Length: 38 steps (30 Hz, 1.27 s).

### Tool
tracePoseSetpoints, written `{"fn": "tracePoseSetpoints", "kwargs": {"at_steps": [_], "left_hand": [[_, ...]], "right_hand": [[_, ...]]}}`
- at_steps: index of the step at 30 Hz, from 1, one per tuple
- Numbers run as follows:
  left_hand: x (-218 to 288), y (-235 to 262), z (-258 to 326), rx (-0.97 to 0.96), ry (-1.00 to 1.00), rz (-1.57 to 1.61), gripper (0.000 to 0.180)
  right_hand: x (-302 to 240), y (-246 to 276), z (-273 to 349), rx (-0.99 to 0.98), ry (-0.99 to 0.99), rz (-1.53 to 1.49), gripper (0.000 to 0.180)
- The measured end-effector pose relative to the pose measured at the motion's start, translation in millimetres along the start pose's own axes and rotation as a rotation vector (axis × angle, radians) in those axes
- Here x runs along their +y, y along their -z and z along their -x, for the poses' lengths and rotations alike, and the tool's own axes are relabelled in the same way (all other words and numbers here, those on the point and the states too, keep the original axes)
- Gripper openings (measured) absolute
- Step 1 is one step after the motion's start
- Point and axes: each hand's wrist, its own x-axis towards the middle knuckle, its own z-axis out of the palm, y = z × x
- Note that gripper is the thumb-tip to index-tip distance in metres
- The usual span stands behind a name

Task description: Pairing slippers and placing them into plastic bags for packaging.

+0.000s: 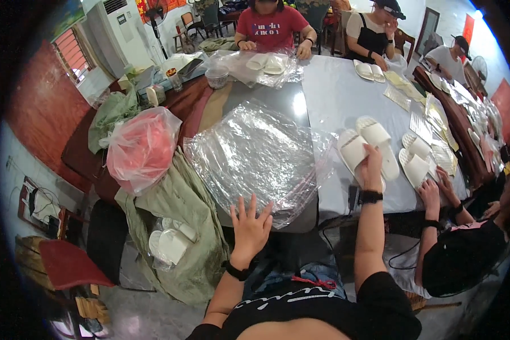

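Note:
My left hand (pixel 251 231) is open, its fingers spread over the near edge of a stack of clear plastic bags (pixel 255 153). To the right, my right hand (pixel 372 165) grips a pair of white slippers, with its fingers between the left slipper (pixel 352 148) and the right slipper (pixel 375 131). The pair lies or hovers just above the pale table cover; I cannot tell which. At my right, a co-worker's hands (pixel 430 190) touch another pair of white slippers (pixel 415 161).
A green woven sack (pixel 192 249) holding wrapped white slippers (pixel 173 245) stands at my left, below a pink-filled plastic bag (pixel 144 150). Across the table a person in red (pixel 275 28) sits by bagged slippers (pixel 266 63). More slippers (pixel 369 71) lie at the far right.

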Motion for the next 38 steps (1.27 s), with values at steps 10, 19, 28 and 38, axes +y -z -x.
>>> {"fn": "tracePoseSetpoints", "kwargs": {"at_steps": [10,19,28,38], "left_hand": [[-15,-21,-3,-0.016,0.031,-0.007,0.045],[-24,-15,-10,-0.085,0.072,-0.007,0.044],[-28,-14,-8,0.149,0.184,0.039,0.031],[12,-3,3,0.23,-0.084,0.458,0.042]], "right_hand": [[-54,-35,182,-0.247,-0.553,0.133,0.037],[-31,-50,222,-0.542,-0.803,0.349,0.038],[-38,-47,222,-0.511,-0.829,0.381,0.037],[-1,-62,221,-0.536,-0.799,-0.339,0.045]]}}
